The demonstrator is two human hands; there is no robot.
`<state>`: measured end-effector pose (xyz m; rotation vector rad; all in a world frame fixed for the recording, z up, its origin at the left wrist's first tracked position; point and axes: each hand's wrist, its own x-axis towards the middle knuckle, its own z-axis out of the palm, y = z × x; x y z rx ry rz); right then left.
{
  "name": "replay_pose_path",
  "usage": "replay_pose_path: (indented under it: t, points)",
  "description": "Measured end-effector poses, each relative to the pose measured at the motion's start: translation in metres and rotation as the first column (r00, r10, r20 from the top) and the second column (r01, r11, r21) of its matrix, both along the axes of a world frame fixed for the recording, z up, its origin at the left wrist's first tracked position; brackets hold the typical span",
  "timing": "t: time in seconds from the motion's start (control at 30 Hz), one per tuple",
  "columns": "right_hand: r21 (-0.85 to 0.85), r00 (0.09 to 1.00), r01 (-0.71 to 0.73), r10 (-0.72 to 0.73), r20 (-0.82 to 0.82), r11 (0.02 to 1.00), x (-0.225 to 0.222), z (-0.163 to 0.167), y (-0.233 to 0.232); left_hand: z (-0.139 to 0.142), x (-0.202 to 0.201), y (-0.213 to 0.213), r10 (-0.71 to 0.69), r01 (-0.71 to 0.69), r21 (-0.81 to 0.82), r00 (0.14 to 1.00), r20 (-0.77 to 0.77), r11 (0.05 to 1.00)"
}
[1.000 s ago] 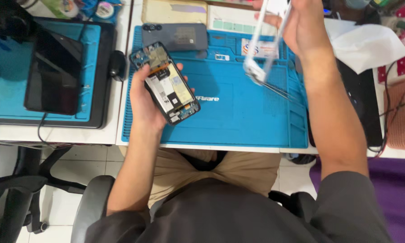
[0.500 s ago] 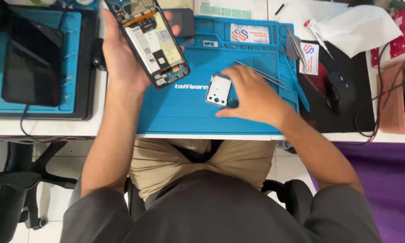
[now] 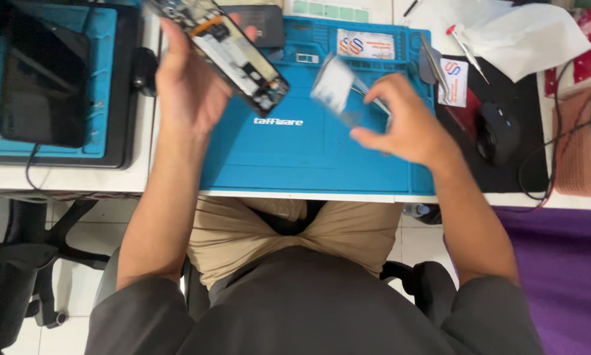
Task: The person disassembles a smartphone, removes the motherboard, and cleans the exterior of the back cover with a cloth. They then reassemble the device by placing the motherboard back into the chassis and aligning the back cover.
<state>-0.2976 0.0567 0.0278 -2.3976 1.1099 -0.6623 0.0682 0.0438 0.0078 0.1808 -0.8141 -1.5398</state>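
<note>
Right hand (image 3: 407, 128) over blue mat (image 3: 308, 164) near worktop's front edge, pinching small pale part (image 3: 333, 89), blurred. Left hand (image 3: 190, 85) farther back toward mat's rear-left corner, gripping opened phone (image 3: 233, 56), tilted. Judgement: level phone, slow right hand, align part square before seating.
</note>
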Motion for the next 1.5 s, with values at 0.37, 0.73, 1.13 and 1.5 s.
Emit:
replay_pose_path:
  t: [0.37,0.73,1.13,1.5]
  points:
    - [0.443,0.490,-0.632,-0.115,0.864,0.636,0.024,0.028,-0.021,0.009,-0.033,0.011,-0.221,0.221,0.005,0.972,0.082,0.975]
    - [0.397,0.588,-0.416,-0.091,0.804,0.818,0.061,0.017,-0.012,0.008,-0.053,0.023,-0.124,0.126,-0.018,0.987,0.101,0.992]
    - [0.373,0.666,-0.264,-0.112,0.738,0.890,0.077,0.011,-0.011,-0.005,-0.065,0.014,-0.183,0.173,0.123,0.981,0.068,0.977]
    - [0.607,0.395,-0.495,-0.461,0.794,0.622,0.038,0.012,-0.044,0.007,-0.028,0.005,-0.214,0.216,0.067,0.976,-0.035,0.974]
